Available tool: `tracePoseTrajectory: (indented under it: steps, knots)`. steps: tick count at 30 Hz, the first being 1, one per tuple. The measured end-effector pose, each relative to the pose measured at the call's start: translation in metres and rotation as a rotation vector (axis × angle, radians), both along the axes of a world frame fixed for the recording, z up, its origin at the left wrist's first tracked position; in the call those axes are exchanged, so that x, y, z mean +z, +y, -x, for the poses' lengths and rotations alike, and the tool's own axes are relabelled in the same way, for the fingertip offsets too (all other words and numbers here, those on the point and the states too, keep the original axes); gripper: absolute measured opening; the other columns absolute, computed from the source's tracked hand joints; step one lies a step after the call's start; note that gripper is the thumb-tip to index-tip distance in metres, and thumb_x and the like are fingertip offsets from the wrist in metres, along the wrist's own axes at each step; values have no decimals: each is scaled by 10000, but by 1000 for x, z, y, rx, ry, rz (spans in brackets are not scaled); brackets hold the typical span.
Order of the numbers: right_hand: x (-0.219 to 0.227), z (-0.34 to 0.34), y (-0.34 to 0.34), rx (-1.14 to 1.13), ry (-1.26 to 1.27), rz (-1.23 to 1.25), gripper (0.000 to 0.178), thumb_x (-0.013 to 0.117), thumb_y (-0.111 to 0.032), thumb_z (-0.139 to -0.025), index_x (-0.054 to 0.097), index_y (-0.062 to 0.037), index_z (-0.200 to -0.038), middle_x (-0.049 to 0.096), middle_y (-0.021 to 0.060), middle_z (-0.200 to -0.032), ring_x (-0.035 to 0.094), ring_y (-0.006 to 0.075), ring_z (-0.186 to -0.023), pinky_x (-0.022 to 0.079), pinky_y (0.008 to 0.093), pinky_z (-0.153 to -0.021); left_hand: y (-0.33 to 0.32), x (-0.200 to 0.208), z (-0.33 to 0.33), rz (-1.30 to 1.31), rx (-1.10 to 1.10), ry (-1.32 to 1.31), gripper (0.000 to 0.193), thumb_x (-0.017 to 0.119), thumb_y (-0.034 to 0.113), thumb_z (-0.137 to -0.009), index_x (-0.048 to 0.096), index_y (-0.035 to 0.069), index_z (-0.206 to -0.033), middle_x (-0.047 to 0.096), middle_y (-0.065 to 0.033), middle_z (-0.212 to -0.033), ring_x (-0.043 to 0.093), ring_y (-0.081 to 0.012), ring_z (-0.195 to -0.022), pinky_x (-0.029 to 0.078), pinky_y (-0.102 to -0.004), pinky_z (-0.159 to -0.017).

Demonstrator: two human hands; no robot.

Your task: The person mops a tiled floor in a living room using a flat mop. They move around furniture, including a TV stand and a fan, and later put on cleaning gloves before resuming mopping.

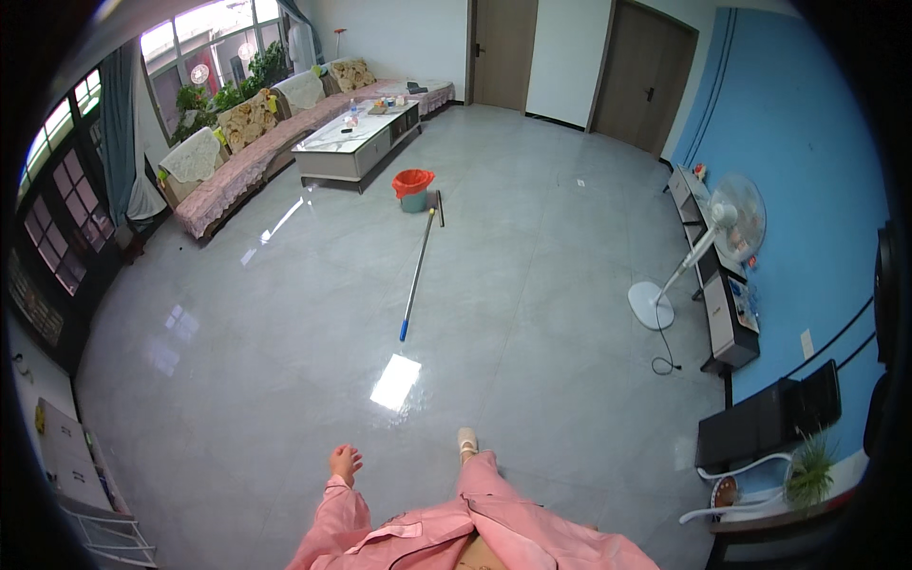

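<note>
My left hand [345, 463] hangs low in front of me, below the pink sleeve. Its fingers are loosely bent and apart, with nothing visible in them. My right hand is out of sight. Ahead on the grey floor lies a long-handled floor tool [415, 275] with a blue grip end towards me and a narrow dark head at the far end; its exact kind is hard to make out. Just beyond it stands a grey-green bin [414, 202] lined with a red bag [413, 180]. Neither is touched by my left hand.
A marble-topped coffee table [356, 138] and a long sofa [242, 161] stand at the far left. On the right are a white standing fan [652, 305] with its cord [665, 367] on the floor, a low cabinet [730, 328] and a potted plant [809, 470]. My shoe [466, 441] points forward.
</note>
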State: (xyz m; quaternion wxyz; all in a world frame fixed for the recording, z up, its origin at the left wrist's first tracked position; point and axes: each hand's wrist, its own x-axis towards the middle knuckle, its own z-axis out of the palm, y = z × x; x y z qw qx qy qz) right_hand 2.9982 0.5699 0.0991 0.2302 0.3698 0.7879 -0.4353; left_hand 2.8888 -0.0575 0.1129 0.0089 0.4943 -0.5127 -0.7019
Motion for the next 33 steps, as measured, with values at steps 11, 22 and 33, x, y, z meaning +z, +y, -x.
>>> tracePoseTrajectory:
  steps: [11,22,33]
  knots:
    - [-5,457,-112,292,292,248,138,589,-134,-796,626,-11,-848,633,72,-717,558,152,-518,419,301,-419,-9,-33,98,-51,-221,-404,370,593,283,-790,508,143,-1123,570,-42,-951,557,-197,-788,450,-391,-629]
    - [110,776,-346,410,541,468,141,562,-84,-789,647,-23,-883,612,22,-689,548,110,-566,436,265,-474,-114,-68,249,-158,294,-455,307,480,247,-876,490,79,-1133,560,-100,-1042,566,-231,-826,472,-416,-641]
    - [13,754,-263,247,242,29,161,600,-124,-707,664,7,-775,647,93,-688,583,147,-612,460,316,-522,-207,3,612,-16,-15,-108,250,540,232,-825,547,86,-1027,578,-44,-884,581,-170,-760,462,-321,-606]
